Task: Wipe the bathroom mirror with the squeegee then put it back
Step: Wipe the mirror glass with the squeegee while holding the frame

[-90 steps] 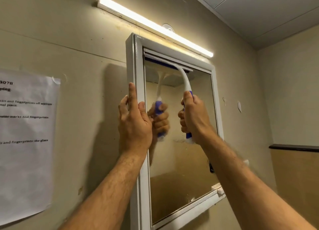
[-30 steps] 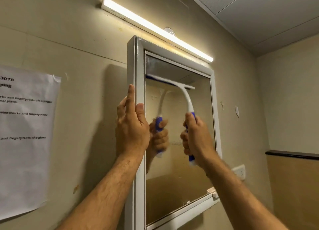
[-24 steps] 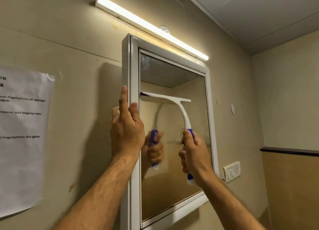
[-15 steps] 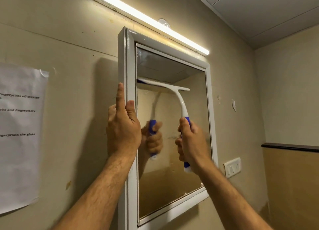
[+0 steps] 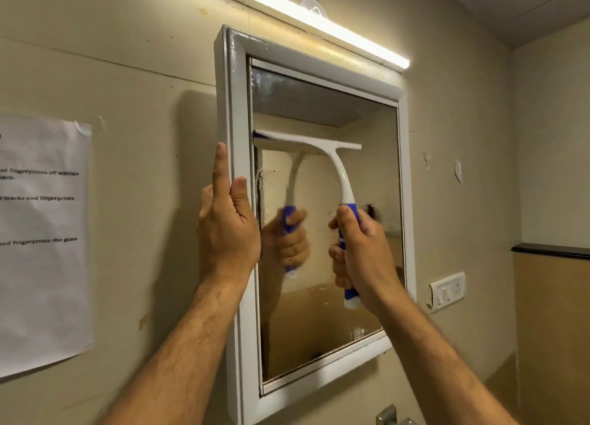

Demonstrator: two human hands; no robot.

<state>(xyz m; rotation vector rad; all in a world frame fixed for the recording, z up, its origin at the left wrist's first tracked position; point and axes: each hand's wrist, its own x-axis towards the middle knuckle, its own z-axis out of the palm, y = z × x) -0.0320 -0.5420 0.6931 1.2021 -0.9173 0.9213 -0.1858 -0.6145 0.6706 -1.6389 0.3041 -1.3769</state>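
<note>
A white-framed bathroom mirror (image 5: 238, 201) hangs on the beige wall. My right hand (image 5: 364, 258) is shut on the blue and white handle of the squeegee (image 5: 335, 156). Its white blade bar lies flat against the glass in the upper left part of the mirror, roughly level. My left hand (image 5: 228, 226) grips the mirror frame's left edge, fingers behind it and thumb on the front. Streaks and droplets show on the glass near the left edge and the bottom right corner. The glass reflects the squeegee and my right hand.
A lit tube light (image 5: 319, 25) runs above the mirror. A printed paper sheet (image 5: 41, 239) is taped to the wall at left. A white switch plate (image 5: 447, 292) sits right of the mirror, a dark ledge (image 5: 549, 250) further right, and a metal tap (image 5: 388, 416) below.
The squeegee went from the top of the glass down to about mid height, then back up somewhat over the last half second. My left hand stayed on the frame.
</note>
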